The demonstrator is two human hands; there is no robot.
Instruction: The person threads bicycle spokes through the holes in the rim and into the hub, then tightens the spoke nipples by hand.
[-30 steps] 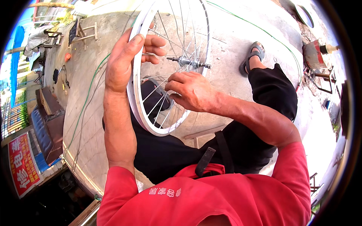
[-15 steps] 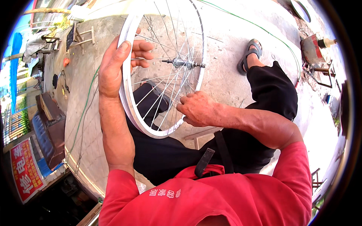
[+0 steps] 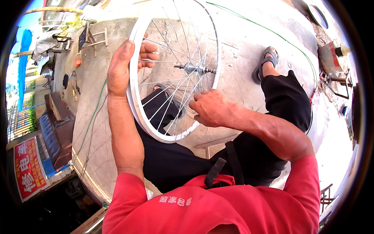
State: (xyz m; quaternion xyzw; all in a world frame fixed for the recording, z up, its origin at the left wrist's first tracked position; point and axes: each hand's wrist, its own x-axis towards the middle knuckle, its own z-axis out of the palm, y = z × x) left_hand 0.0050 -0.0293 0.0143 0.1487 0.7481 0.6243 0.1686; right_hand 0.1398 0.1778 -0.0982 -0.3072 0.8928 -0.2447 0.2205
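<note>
Blue sheet: hanging at the far left edge, bright, long and narrow.
Sign: red with white and yellow lettering, tilted at lower left.
Sofa: brown-framed and padded in dark blue, just beside the sign.
Orange object: lying on the concrete floor, too small to tell what kind.
Stool: wooden-legged, on the floor near the orange object, toward upper left.
Left hand: curled loosely around the pale metal rim of the wheel, with thumb along the outer side and fingers slightly spread on the inner side.
Wheel: between both hands, tilted, in front of the body and partly over the black trousers; without a tyre, laced with thin spokes.
Hub: silver, at the middle of the wheel, with dark axle ends jutting out both ways.
Red shirt: spread across the bottom, below the wheel.
Right hand: bent inward by the lower right of the rim, with fingers curled toward the spokes; cannot tell if pinching one, with fingertips partly hidden.
Sandal: dark and strapped, on the right foot, flat on the floor.
Container: red and pale, near the right edge, well apart from the wheel.
</note>
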